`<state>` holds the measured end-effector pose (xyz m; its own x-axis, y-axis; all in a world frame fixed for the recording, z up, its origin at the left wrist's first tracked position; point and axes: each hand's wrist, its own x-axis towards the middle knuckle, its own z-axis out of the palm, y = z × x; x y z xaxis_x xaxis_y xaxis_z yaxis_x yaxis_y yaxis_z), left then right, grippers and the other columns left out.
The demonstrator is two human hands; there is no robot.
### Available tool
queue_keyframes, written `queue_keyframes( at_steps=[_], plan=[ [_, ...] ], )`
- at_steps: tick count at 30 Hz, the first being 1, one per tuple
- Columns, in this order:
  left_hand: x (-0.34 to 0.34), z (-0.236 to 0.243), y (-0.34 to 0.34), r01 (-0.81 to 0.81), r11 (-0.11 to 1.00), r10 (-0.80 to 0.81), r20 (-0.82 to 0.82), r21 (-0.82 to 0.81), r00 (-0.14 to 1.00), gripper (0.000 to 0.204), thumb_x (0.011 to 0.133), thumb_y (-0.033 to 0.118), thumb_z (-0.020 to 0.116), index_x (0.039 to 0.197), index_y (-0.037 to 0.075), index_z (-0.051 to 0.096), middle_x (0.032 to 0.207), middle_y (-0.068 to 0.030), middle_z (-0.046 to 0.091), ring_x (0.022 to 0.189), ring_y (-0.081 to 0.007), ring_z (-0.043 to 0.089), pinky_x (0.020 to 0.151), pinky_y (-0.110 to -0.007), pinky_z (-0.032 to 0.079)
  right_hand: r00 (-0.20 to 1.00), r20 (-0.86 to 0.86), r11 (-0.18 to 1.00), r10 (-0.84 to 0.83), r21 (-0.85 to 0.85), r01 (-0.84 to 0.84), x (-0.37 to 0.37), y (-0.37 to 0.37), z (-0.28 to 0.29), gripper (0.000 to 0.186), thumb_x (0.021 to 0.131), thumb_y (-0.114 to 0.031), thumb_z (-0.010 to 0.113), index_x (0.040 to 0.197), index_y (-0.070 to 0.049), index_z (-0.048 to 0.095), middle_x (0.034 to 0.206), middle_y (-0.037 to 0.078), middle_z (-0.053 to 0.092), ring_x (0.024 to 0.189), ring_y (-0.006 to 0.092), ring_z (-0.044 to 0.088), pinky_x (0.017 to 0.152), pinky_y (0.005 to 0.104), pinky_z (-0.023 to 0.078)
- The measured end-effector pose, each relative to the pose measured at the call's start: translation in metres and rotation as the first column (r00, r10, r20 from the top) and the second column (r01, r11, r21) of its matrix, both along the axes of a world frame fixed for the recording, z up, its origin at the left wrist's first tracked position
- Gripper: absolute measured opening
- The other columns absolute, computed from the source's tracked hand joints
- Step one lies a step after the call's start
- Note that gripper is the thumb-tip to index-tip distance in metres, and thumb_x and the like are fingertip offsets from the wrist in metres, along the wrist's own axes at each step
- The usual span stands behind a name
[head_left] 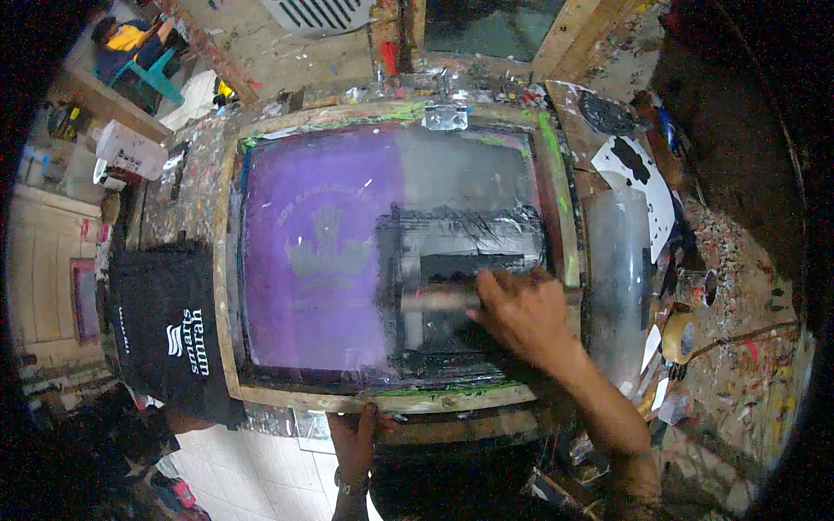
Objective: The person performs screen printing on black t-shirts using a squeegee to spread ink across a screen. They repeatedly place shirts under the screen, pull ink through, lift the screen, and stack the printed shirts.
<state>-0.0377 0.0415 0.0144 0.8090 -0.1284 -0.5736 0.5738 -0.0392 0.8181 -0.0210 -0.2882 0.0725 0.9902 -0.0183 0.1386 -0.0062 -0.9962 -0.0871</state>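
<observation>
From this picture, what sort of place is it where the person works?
Probably a screen-printing workshop: there is a wood-framed printing screen with a purple stencil area, black fabric with white print to its left, and a paint-splattered workbench.

Lettering (195,343) marks black cloth (152,326) (and purple screen (347,260)).

Printing workshop: framed purple screen (326,169), paint-spattered bench (189,208), printed cloth (156,321).

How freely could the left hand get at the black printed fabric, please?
Probably freely, yes: the left hand is at the near edge of the wooden frame, and nothing seems to block its way left to the black fabric.
</observation>
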Motion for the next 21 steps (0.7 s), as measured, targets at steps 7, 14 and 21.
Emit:
queue_keyframes(
  at_steps=[7, 14, 21],
  plan=[
    [0.001, 0.005, -0.009, 0.02, 1.0, -0.02, 0.08, -0.005, 0.997, 0.05, 0.101, 0.009, 0.064, 0.139, 0.005, 0.033, 0.104, -0.017, 0.066, 0.079, -0.021, 0.071, 0.065, -0.035, 0.06, 0.998, -0.052, 0.999, 0.043, -0.013, -0.044, -0.08, 0.054, 0.001, 0.038, 0.081, -0.035, 0.076, 0.105, -0.01, 0.061, 0.088, 0.006, 0.066, 0.076, 0.025, 0.07, 0.069, 0.0416, 0.053],
    [-0.002, 0.004, -0.011, 0.023, 0.991, 0.013, 0.261, -0.132, 0.965, 0.04, 0.102, 0.013, 0.065, 0.133, 0.003, 0.041, 0.084, -0.011, 0.068, 0.072, -0.0181, 0.068, 0.064, -0.035, 0.058, 0.986, 0.162, 0.998, -0.028, -0.044, 0.035, -0.075, 0.063, 0.013, 0.043, 0.084, -0.053, 0.073, 0.092, -0.012, 0.062, 0.083, 0.005, 0.064, 0.082, 0.0247, 0.068, 0.079, 0.0445, 0.049],
    [0.01, -0.012, 0.001, 0.155, 0.987, -0.144, 0.21, -0.037, 0.967, 0.038, 0.103, 0.018, 0.066, 0.125, -0.002, 0.041, 0.084, -0.0151, 0.069, 0.066, -0.0202, 0.07, 0.057, -0.034, 0.06, 0.999, 0.053, 0.999, -0.008, -0.041, 0.01, -0.056, 0.049, -0.002, 0.053, 0.084, -0.057, 0.072, 0.106, -0.01, 0.064, 0.085, 0.01, 0.069, 0.08, 0.0304, 0.071, 0.073, 0.048, 0.051]
  ],
)
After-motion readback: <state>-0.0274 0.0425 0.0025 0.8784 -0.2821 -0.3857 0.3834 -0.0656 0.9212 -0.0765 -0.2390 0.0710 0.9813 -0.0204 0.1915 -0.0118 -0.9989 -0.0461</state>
